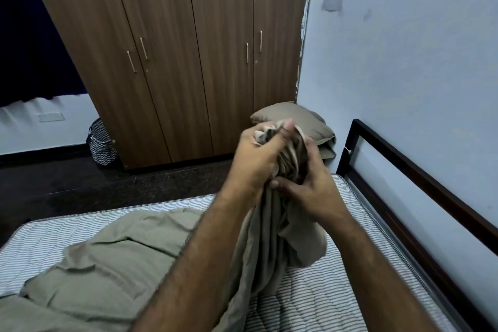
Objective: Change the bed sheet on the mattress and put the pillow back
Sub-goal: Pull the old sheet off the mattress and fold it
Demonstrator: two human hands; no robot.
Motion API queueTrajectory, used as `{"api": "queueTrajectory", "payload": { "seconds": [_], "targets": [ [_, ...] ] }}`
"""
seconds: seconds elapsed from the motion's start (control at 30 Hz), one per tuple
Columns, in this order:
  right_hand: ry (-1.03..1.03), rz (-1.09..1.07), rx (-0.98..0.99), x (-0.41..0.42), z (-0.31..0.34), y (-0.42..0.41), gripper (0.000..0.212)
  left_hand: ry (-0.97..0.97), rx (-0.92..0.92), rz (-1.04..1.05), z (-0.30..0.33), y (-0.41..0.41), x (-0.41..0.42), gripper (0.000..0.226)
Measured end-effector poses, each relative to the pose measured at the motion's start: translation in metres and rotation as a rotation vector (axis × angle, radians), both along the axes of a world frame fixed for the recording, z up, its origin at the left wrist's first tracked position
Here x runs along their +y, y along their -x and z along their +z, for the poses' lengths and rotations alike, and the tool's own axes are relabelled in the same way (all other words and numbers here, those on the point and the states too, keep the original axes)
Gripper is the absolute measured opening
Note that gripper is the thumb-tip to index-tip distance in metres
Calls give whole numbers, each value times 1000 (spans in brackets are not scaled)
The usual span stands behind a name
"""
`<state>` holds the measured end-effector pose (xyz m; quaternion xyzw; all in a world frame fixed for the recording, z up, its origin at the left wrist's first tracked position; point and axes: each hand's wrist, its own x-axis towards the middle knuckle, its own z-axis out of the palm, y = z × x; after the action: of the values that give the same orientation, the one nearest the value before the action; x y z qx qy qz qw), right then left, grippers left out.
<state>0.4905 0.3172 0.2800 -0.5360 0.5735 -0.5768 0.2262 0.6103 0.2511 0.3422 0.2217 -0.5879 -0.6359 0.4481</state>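
Note:
An olive-grey bed sheet (pixel 113 259) lies crumpled over the striped mattress (pixel 318 302), with one bunched end lifted up in front of me. My left hand (pixel 258 159) grips the top of that bunch, fingers curled round the gathered folds. My right hand (pixel 310 186) clasps the same bunch just below and to the right. The sheet hangs down from both hands onto the mattress. A pillow (pixel 293 121) in a matching olive case rests on the floor beyond the bed, against the wardrobe and the wall corner.
A brown four-door wardrobe (pixel 188 56) stands ahead across dark floor. A black-and-white patterned basket (pixel 102 143) sits at its left foot. The dark bed frame (pixel 420 170) runs along the pale blue wall on the right. A dark curtain hangs at far left.

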Motion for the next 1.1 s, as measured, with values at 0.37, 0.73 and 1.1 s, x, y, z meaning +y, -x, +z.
{"api": "queueTrajectory", "payload": {
  "seconds": [0.37, 0.73, 1.1],
  "targets": [
    [124, -145, -425, -8, 8, -15, 25, 195, -74, 67, -37, -16, 7, 53],
    [169, -38, -603, -18, 25, -27, 29, 515, -162, 687, -46, -33, 11, 16],
    [45, 223, -291, -1, 29, -29, 31, -66, 26, -81, -24, -51, 4, 23]
  ]
}}
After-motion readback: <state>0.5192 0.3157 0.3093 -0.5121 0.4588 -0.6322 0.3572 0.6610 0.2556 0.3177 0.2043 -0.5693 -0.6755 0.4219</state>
